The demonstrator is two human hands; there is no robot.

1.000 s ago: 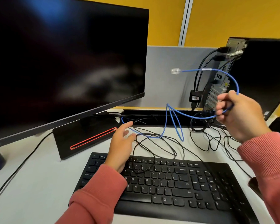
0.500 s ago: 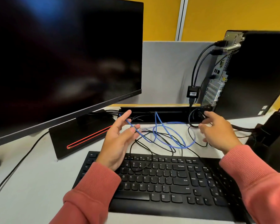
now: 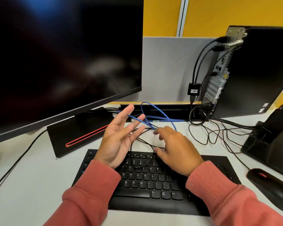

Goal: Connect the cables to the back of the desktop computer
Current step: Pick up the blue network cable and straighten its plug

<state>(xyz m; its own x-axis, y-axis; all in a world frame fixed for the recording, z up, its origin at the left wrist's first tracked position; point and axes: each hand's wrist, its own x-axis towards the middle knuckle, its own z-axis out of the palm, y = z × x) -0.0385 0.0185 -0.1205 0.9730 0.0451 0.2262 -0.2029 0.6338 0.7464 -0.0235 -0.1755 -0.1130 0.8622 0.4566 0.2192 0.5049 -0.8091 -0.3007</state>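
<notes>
Blue cable [image 3: 155, 117], one, loops across one left hand [image 3: 119, 137], its grip slack; right hand [image 3: 175, 149] grips nothing.

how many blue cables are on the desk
1. The blue cable loops on the desk behind the keyboard, between the monitor stand and the computer tower, by the left hand.
</notes>
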